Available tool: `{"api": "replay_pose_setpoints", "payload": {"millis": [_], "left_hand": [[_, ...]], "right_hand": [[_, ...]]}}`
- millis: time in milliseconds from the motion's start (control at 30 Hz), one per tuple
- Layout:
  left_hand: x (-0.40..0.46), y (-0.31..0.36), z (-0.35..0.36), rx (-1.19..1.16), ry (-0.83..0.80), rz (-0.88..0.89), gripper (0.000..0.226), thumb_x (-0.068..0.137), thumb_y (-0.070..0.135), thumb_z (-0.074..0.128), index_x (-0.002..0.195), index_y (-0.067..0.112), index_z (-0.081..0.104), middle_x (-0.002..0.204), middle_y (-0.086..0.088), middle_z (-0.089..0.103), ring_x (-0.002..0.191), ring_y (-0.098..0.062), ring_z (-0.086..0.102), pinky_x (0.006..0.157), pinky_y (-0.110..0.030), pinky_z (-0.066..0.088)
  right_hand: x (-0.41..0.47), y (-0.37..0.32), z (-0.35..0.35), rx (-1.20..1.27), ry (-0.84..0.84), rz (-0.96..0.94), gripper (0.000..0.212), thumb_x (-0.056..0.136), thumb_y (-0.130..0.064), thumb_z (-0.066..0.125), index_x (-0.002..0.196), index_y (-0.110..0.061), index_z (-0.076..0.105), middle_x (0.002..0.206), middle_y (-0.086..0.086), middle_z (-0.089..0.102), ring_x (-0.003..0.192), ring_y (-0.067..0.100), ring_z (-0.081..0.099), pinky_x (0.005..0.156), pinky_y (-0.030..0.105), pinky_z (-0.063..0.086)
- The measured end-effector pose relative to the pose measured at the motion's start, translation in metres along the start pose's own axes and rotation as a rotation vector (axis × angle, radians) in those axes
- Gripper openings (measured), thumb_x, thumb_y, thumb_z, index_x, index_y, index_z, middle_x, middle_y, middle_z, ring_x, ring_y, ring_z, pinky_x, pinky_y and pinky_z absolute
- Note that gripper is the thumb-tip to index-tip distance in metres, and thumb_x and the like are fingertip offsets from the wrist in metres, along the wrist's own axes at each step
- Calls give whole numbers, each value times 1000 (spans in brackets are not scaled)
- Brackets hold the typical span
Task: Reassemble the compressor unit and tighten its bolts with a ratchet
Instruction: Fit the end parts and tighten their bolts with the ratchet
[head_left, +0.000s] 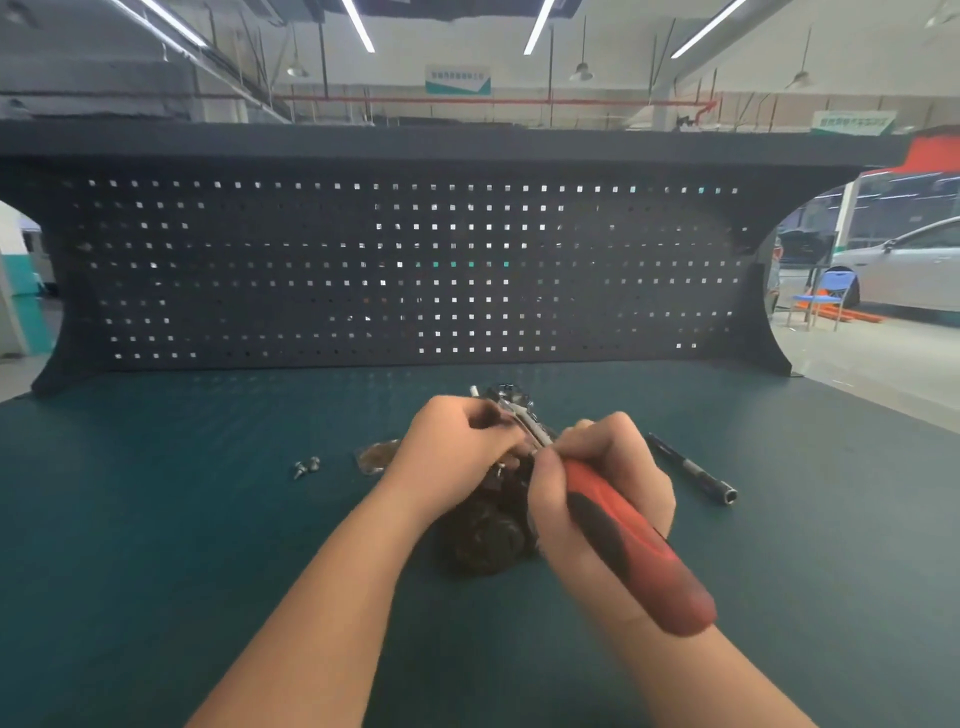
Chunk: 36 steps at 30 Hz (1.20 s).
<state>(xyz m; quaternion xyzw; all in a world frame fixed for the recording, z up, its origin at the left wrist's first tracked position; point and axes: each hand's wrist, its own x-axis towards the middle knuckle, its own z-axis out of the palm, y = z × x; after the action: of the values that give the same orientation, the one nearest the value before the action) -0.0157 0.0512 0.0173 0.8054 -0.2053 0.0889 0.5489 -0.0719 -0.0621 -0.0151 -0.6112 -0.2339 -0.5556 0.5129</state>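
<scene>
The dark compressor unit (485, 535) lies on the green bench mat (208, 519), mostly hidden under both hands. My right hand (597, 499) grips the red and black handle of the ratchet (628, 545), whose metal shaft runs up and left to its head over the top of the unit. My left hand (457, 452) rests on the unit with its fingers curled round the ratchet's head end. Two loose bolts (306, 466) lie on the mat to the left of the unit.
A black extension bar with a socket end (693, 470) lies on the mat to the right. A flat round part (376, 456) sits just left of the unit. A dark pegboard (405, 270) closes the back of the bench. A chair and a car stand far right.
</scene>
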Motion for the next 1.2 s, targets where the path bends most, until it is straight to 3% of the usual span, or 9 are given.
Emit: {"api": "replay_pose_setpoints", "payload": {"millis": [133, 300, 400, 500, 600, 933, 1033, 1100, 1200], "left_hand": [[4, 7, -12, -62, -142, 12, 17, 90, 12, 68, 74, 20, 71, 66, 5, 74, 63, -2, 68, 62, -11, 50], [8, 5, -6, -91, -155, 50, 10, 87, 25, 72, 79, 29, 77, 78, -5, 77, 79, -23, 70, 92, -47, 52], [9, 3, -8, -80, -168, 42, 8, 88, 25, 71, 82, 28, 75, 76, -2, 77, 74, -16, 72, 90, -39, 54], [9, 2, -8, -80, -169, 40, 9, 88, 24, 71, 81, 29, 74, 74, -1, 76, 68, -13, 72, 80, -25, 54], [9, 3, -7, -68, -160, 35, 10, 88, 26, 70, 80, 31, 74, 76, -2, 76, 68, -17, 73, 81, -32, 56], [8, -1, -5, -43, -132, 47, 5, 85, 33, 73, 84, 32, 78, 77, -1, 74, 68, -9, 62, 82, -36, 52], [5, -2, -6, -45, -108, 94, 7, 84, 30, 75, 79, 34, 77, 70, 5, 70, 69, -8, 57, 74, -27, 47], [3, -3, -4, -61, -54, 123, 13, 81, 23, 76, 75, 34, 76, 76, 8, 75, 73, -5, 63, 75, -25, 51], [-2, -4, 1, -40, 48, 124, 17, 78, 19, 75, 70, 34, 75, 73, 17, 74, 69, 8, 65, 62, -10, 48]], "right_hand": [[10, 5, -4, 62, 63, 139, 11, 71, -26, 58, 67, -29, 49, 56, -11, 52, 53, -2, 49, 58, 11, 42], [22, 9, -12, 253, 195, 309, 11, 65, -24, 55, 60, -32, 51, 45, -8, 44, 44, 20, 43, 54, 29, 36], [22, 9, -11, 275, 187, 301, 14, 67, -21, 54, 60, -33, 50, 43, -9, 43, 40, 18, 40, 51, 26, 35], [19, 10, -8, 198, 195, 322, 11, 67, -24, 55, 60, -32, 51, 47, -7, 42, 47, 27, 41, 53, 41, 36], [19, 9, -8, 155, 205, 318, 11, 67, -24, 56, 61, -33, 52, 51, -10, 43, 53, 33, 43, 56, 51, 39], [15, 6, -10, 12, 217, 271, 13, 69, -30, 54, 58, -33, 47, 49, 3, 42, 49, 31, 44, 55, 34, 36], [6, 0, -4, -73, 204, 137, 19, 77, -33, 55, 64, -27, 43, 53, -7, 45, 48, 0, 42, 54, 16, 39], [1, -5, 4, -74, 171, -7, 26, 84, -27, 56, 67, -22, 38, 54, -4, 41, 44, 2, 39, 48, 13, 35], [-3, -5, 11, -158, 113, -211, 31, 86, -15, 56, 66, -17, 33, 55, 3, 32, 48, 17, 29, 47, 30, 28]]}}
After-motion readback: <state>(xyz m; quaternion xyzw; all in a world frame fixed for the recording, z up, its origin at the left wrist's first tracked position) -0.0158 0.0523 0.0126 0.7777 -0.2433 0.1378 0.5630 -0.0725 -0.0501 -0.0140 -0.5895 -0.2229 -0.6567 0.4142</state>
